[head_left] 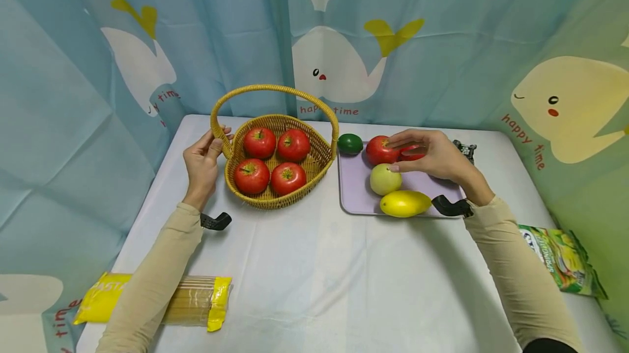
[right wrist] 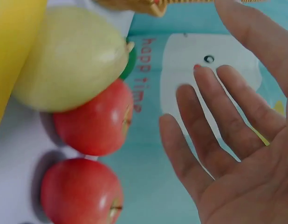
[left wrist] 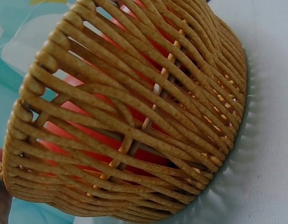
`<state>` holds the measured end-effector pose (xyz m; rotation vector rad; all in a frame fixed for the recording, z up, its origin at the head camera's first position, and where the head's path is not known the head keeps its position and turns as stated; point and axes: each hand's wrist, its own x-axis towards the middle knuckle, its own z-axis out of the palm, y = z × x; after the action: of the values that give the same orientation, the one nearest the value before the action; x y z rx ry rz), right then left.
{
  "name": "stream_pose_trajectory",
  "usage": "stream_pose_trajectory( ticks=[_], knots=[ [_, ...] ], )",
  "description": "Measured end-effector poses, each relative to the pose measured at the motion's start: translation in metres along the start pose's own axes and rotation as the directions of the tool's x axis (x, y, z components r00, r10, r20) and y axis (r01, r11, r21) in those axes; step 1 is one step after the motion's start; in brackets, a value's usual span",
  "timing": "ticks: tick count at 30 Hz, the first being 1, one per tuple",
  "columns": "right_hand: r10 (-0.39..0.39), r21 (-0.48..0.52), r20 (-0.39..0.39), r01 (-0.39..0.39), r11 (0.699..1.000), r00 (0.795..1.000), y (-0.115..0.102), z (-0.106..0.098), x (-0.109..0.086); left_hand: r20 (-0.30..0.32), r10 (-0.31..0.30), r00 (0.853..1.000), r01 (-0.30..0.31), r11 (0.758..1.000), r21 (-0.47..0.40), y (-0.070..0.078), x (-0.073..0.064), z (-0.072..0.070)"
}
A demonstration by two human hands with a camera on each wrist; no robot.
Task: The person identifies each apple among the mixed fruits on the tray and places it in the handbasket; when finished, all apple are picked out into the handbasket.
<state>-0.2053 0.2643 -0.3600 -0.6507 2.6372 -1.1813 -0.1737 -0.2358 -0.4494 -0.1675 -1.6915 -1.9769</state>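
Note:
A woven yellow basket (head_left: 275, 178) with a tall handle holds several red tomatoes (head_left: 259, 142). My left hand (head_left: 206, 156) grips the handle's left base at the rim. The left wrist view is filled by the basket wall (left wrist: 148, 116), red showing through the weave. To the right, a lilac tray (head_left: 351, 194) carries two red apples (head_left: 379, 149), a pale green fruit (head_left: 385, 179) and a yellow fruit (head_left: 405, 203). My right hand (head_left: 427, 156) hovers over the red apples, fingers straight. In the right wrist view its palm (right wrist: 237, 140) is spread, apart from the apples (right wrist: 95, 121).
A dark green fruit (head_left: 350, 144) lies between basket and tray. A yellow pasta packet (head_left: 201, 301) sits at the near left under my forearm, a green snack bag (head_left: 560, 257) at the near right. A small black object (head_left: 465, 149) lies behind the tray. Curtains close off the back.

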Motion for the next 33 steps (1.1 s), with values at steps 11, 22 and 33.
stream_pose_trajectory(
  ticks=[11, 22, 33],
  knots=[
    [0.097, -0.037, -0.114, -0.102, 0.994, 0.989, 0.033, -0.013, -0.002, 0.008, 0.001, 1.000, -0.001, 1.000, 0.019, 0.001, 0.001, 0.000],
    [0.106, -0.040, -0.073, -0.109, 0.993, 0.992, 0.063, -0.023, 0.003, -0.005, -0.008, 1.000, 0.008, 1.000, 0.019, 0.000, 0.001, 0.000],
    [0.180, -0.074, -0.050, -0.183, 0.980, 0.982, 0.081, -0.027, 0.007, -0.010, -0.021, 1.000, 0.021, 1.000, 0.008, 0.001, 0.000, 0.001]
  ],
)
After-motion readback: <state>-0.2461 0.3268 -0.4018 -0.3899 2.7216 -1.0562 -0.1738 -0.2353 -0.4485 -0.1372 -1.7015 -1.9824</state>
